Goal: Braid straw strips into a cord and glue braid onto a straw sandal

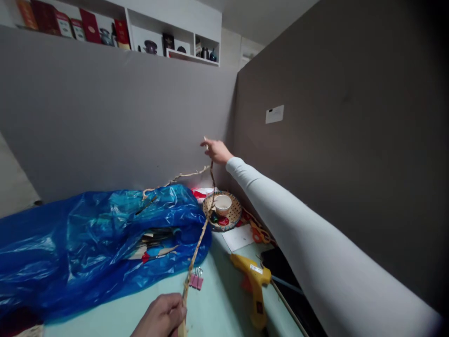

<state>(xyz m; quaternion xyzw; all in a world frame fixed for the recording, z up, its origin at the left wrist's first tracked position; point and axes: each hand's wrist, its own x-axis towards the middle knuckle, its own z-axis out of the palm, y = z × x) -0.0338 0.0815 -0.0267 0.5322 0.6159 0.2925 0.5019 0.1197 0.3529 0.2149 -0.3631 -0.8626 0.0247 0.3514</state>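
A long tan twisted cord (198, 243) is stretched between my two hands. My right hand (216, 150), on an outstretched arm in a white sleeve, pinches the cord high up near the grey partition. Its far end trails left over the blue plastic bag (94, 234). My left hand (162, 317), low at the front edge, is closed around the cord's lower end. The cord runs taut past the woven basket (235, 216) and a pink binder clip (196, 281).
A yellow glue gun (255, 285) lies on the pale green table (217, 309). The basket holds a white cup (222, 204) and small red items. Orange scissors (258, 232), white paper (239, 238) and a dark slab (280, 267) sit right. Grey partitions enclose the desk; shelves above.
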